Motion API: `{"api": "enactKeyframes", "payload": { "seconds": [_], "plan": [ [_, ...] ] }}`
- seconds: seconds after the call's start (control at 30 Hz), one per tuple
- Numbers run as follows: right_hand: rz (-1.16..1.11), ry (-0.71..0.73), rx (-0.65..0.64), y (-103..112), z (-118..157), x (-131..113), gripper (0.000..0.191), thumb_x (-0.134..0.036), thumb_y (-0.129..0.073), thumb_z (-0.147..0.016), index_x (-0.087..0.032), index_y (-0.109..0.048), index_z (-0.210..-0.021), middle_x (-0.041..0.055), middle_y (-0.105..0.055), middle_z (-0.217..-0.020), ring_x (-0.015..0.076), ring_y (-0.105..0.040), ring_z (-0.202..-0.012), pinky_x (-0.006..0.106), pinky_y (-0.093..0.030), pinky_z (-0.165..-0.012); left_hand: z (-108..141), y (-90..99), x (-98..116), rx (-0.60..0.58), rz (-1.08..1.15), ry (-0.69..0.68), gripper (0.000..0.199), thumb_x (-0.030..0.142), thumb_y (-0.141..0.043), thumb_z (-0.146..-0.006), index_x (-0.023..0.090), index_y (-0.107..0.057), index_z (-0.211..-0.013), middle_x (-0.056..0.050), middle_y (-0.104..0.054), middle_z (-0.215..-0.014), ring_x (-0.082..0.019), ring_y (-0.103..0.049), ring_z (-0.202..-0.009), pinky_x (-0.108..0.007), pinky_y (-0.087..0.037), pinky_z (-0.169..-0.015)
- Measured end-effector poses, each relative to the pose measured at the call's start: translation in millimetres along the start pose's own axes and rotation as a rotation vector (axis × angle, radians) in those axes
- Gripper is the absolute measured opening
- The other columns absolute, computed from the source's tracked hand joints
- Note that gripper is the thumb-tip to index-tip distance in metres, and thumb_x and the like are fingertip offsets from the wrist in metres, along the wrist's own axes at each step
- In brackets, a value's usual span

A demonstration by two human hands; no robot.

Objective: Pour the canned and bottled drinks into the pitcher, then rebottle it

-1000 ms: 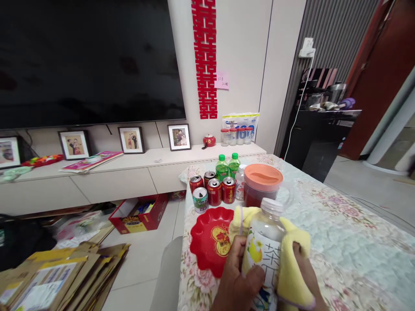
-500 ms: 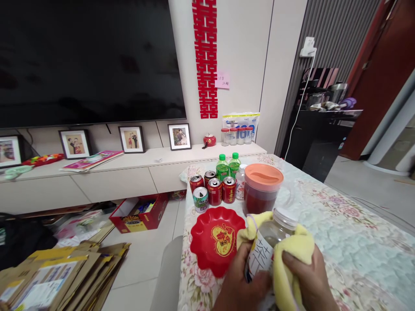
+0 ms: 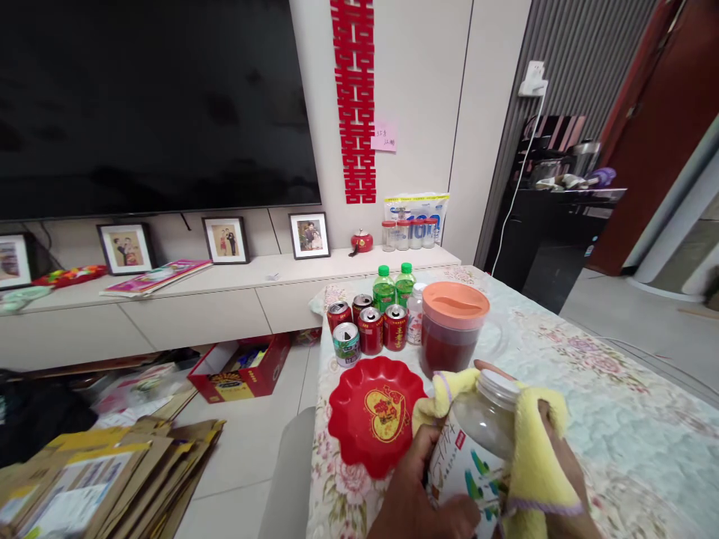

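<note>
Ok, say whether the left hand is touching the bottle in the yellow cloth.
Touching: the head view shows the left hand gripping the bottle, thumb lying across its label.

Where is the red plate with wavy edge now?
In the head view, the red plate lies on the table, just left of the held bottle and in front of the teal-topped can.

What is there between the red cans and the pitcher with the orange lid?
A clear bottle with a pinkish pattern stands between the red cans and the pitcher, in the head view.
</note>
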State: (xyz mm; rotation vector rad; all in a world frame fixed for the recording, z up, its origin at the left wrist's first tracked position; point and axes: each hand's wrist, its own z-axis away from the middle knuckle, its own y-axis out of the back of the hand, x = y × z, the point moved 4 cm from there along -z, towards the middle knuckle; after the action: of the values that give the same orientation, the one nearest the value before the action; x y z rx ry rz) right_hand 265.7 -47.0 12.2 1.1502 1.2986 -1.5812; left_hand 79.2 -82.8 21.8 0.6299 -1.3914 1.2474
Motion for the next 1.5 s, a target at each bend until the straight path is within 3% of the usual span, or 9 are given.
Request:
{"api": "enactKeyframes", "payload": {
  "seconds": [0.17,0.43,0.53,0.67,0.93,1.1,1.27,1.37,1.5],
  "plan": [
    [-0.324,-0.192,-0.104,-28,17,-33,0.050,-0.056,-0.075,-0.076,-0.026,-0.074,-0.116,0.0125,-0.076,-0.109,0.0361,-0.074,-0.090,0.047,-0.060,-0.079,1,3.8,-7,0.020,-0.096,0.043,0.069,0.010,-0.071,-0.056,0.020,-0.067,-0.124,-0.007,-0.079,-0.108,-0.031,-0.072,-0.093,-0.038,-0.054,-0.079],
    [-0.293,-0.061,-0.369,-19,12,-35,0.021,-0.046,-0.067,-0.082,-0.025,-0.069,-0.086,0.0105,-0.070,-0.099,0.0348,-0.069,-0.095,0.046,-0.059,-0.081,-1,10.6,-6,-0.061,-0.138,-0.104,0.086,0.018,-0.092,-0.052,0.023,-0.068,-0.135,-0.008,-0.074,-0.127,-0.041,-0.063,-0.125,-0.047,-0.049,-0.108],
    [-0.286,-0.059,-0.290,-12,6,-24,0.015,-0.040,-0.071,-0.085,-0.026,-0.069,-0.089,0.0071,-0.070,-0.096,0.0305,-0.068,-0.089,0.042,-0.059,-0.079,0,7.2,-7,-0.073,-0.123,-0.098,0.081,0.016,-0.090,-0.052,0.023,-0.070,-0.130,-0.008,-0.076,-0.120,-0.040,-0.066,-0.120,-0.047,-0.052,-0.104],
    [-0.296,-0.129,-0.082,-15,10,-15,0.021,-0.039,-0.075,-0.086,-0.027,-0.070,-0.102,0.0043,-0.072,-0.095,0.0267,-0.070,-0.079,0.035,-0.059,-0.066,0,10.6,-16,0.068,-0.104,-0.017,0.077,0.012,-0.087,-0.047,0.021,-0.071,-0.122,-0.008,-0.077,-0.115,-0.036,-0.070,-0.107,-0.042,-0.054,-0.092],
    [-0.313,-0.194,-0.013,-45,16,-17,0.055,-0.065,-0.069,-0.087,-0.024,-0.069,-0.124,0.0101,-0.079,-0.101,0.0317,-0.076,-0.081,0.041,-0.062,-0.071,-7,16.2,-30,-0.161,0.165,-0.083,0.072,0.043,-0.093,-0.066,0.019,-0.063,-0.127,-0.009,-0.078,-0.108,-0.026,-0.074,-0.092,-0.033,-0.052,-0.081],
    [0.137,0.092,0.035,-22,-15,-16,0.060,-0.053,-0.084,-0.073,-0.017,-0.075,-0.119,0.0132,-0.077,-0.113,0.0339,-0.074,-0.095,0.041,-0.060,-0.080,-7,13.4,-22,-0.199,0.260,-0.144,0.086,0.055,-0.092,-0.066,0.020,-0.059,-0.138,-0.011,-0.078,-0.110,-0.032,-0.075,-0.102,-0.044,-0.054,-0.091],
    [0.702,0.342,-0.385,-19,-19,-21,0.062,-0.024,-0.080,-0.069,-0.028,-0.075,-0.131,0.0070,-0.064,-0.145,0.0390,-0.054,-0.137,0.057,-0.037,-0.119,-9,16.3,-27,-0.167,0.329,-0.134,0.081,0.054,-0.091,-0.067,0.019,-0.062,-0.134,-0.012,-0.079,-0.106,-0.036,-0.075,-0.103,-0.051,-0.055,-0.097],
    [0.512,0.357,-0.241,-13,-10,-35,0.053,-0.029,-0.077,-0.081,-0.032,-0.073,-0.134,0.0057,-0.062,-0.147,0.0342,-0.050,-0.142,0.058,-0.027,-0.125,-9,16.7,-32,-0.170,0.343,-0.091,0.077,0.047,-0.091,-0.068,0.019,-0.064,-0.134,-0.012,-0.080,-0.103,-0.036,-0.076,-0.102,-0.053,-0.055,-0.098],
    [-0.063,0.200,-0.147,-19,4,-47,0.048,-0.048,-0.078,-0.086,-0.032,-0.075,-0.131,0.0130,-0.067,-0.139,0.0352,-0.061,-0.133,0.055,-0.046,-0.113,-8,12.3,-33,-0.214,0.370,-0.063,0.078,0.045,-0.090,-0.068,0.019,-0.064,-0.137,-0.011,-0.080,-0.105,-0.036,-0.076,-0.103,-0.052,-0.053,-0.099]
  ]
}}
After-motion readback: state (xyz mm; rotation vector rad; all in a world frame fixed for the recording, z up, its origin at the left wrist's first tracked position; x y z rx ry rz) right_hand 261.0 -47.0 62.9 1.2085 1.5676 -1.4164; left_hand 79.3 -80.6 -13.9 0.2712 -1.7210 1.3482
